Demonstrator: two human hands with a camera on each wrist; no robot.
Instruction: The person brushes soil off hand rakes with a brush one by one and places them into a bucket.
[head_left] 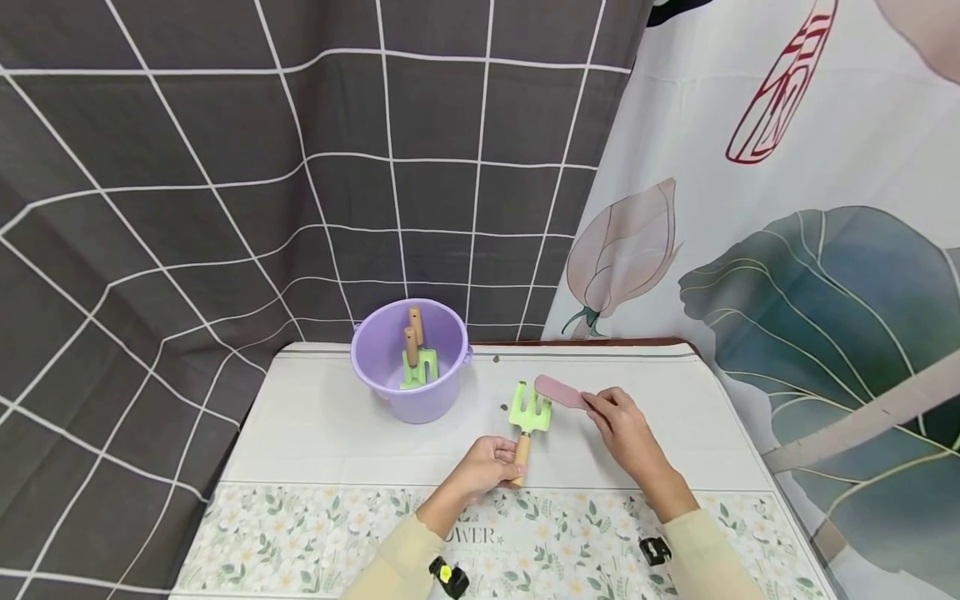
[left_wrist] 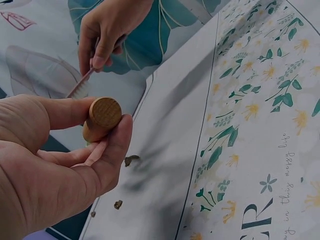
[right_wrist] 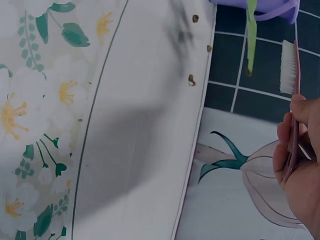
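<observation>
My left hand grips the wooden handle of a small green garden fork, its tines pointing away from me above the table. In my right hand is a pink brush with white bristles, pinched by its handle. In the head view the brush head overlaps the fork's tine tips; in the right wrist view the bristles face the green fork with a gap between. A brown speck shows on a tine tip.
A purple bucket stands at the back left of the table, holding green tools with wooden handles. Several brown crumbs lie on the white tabletop. A floral cloth strip covers the near side. Grey gridded fabric hangs behind.
</observation>
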